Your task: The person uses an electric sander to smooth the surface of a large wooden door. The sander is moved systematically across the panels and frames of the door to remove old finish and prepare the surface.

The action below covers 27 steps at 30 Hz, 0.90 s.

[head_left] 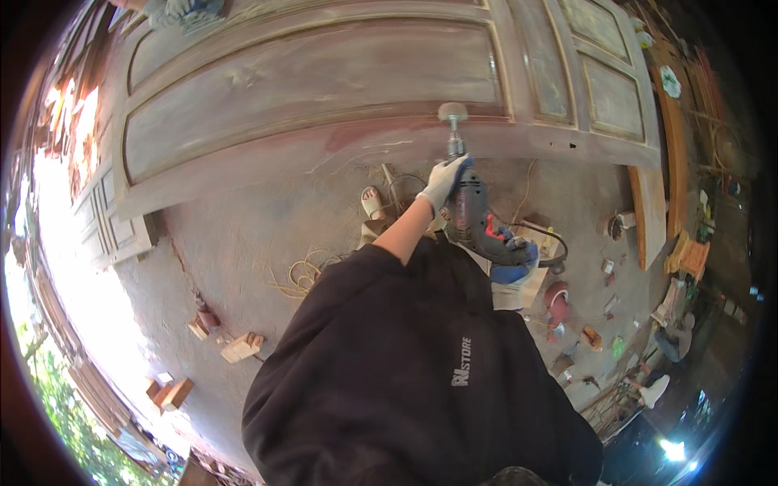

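Observation:
A dark grey electric drill [470, 206] with a silver chuck points away from me over the near side of a large panelled wooden door [340, 138]. A pale round sanding or brush head [452, 112] is fitted at its tip. The head sits over the door's near rail, by the panel moulding; whether it touches the wood I cannot tell. My left hand [442, 181], in a white and blue glove, wraps round the drill's front by the chuck. Gloved too, my right hand [516, 271] grips the rear handle, with its fingers partly hidden.
Another person's gloved hand [190, 12] rests at the door's far left. Coiled cord [306, 271] lies left of me, near wood blocks [243, 347] and another power tool [207, 314]. Planks [648, 219] stand at the right. Scattered scraps and a red tool [557, 301] lie on the floor.

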### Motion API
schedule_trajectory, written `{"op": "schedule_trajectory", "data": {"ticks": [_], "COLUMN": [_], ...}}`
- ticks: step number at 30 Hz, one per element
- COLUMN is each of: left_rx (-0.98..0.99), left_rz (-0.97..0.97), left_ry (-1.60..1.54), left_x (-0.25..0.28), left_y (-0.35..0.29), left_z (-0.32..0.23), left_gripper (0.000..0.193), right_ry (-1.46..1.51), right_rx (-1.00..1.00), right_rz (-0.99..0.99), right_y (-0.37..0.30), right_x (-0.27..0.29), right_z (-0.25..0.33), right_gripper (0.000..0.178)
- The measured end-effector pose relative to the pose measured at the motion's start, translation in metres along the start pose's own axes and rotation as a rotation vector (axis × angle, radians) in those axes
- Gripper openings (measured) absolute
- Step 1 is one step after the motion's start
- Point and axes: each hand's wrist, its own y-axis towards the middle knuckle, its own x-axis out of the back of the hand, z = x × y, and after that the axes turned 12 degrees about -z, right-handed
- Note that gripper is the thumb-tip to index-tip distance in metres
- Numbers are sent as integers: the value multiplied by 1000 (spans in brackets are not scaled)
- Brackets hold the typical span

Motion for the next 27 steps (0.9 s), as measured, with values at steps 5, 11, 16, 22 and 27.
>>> {"op": "schedule_trajectory", "data": {"ticks": [5,11,16,22,27], "left_rx": [32,44,-8,-307,40], "left_rz": [-138,-243,-102,-13,-155], "left_ry": [-47,-113,-48,-2,-102], "left_x": [53,49,-68,-177,-178], "left_y": [-48,-32,-32,4,-7], "left_z": [-22,17,22,51,38], "left_gripper": [45,40,38,37,30], "right_ry": [39,-40,36,193,117], "right_rx": [-179,-177,-88,-26,-146], "right_rz": [75,174,89,140,125], "right_y": [-15,8,68,141,160], "right_x": [17,31,84,118,129], "right_z": [-25,-3,36,83,87], "right_gripper": [27,27,29,28,28]}}
